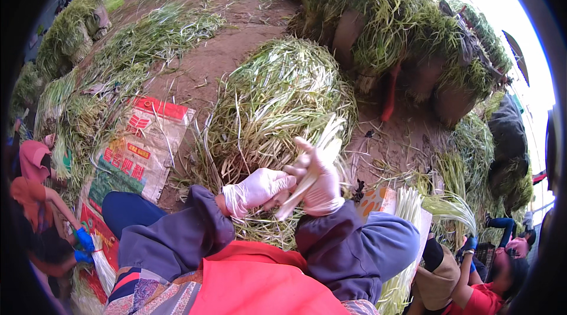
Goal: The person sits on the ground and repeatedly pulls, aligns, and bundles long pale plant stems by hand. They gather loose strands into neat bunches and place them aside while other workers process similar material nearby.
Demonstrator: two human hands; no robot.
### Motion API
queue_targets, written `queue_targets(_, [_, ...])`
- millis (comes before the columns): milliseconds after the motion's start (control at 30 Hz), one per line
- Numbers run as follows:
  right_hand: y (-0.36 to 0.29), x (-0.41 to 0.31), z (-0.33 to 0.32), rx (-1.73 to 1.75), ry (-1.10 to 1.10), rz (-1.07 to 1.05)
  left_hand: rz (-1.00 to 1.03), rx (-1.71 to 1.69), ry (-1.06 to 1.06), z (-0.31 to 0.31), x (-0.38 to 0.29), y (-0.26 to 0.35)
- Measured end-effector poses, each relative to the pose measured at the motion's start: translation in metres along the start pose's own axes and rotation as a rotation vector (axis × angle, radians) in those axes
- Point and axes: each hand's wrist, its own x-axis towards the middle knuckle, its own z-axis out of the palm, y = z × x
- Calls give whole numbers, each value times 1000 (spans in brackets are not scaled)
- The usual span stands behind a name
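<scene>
In front of my red apron (261,288), my right hand (323,189) in a white glove grips a small bunch of pale peeled stalks (331,135). Their white ends point down toward me, the leafy ends up and away. My left hand (259,189), also gloved, has its fingers curled beside the right palm; whether a stalk is between them is hidden. Just beyond both hands lies a large heap of long-leaved green-and-white vegetable stalks (283,89). A row of cleaned white stalks (407,204) rests by my right knee.
A printed fertilizer sack (137,146) lies left of the heap. Large leafy bundles (376,18) stand at the far right. A blue-gloved co-worker (48,208) holds tied stalks at left; another in red (478,288) holds stalks at right. Loose leaves litter the earth floor (208,62).
</scene>
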Motion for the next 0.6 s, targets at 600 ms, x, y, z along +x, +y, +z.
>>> queue_targets(600, [27, 37, -75, -270, 477, -44, 430, 1126, 537, 2, 44, -59])
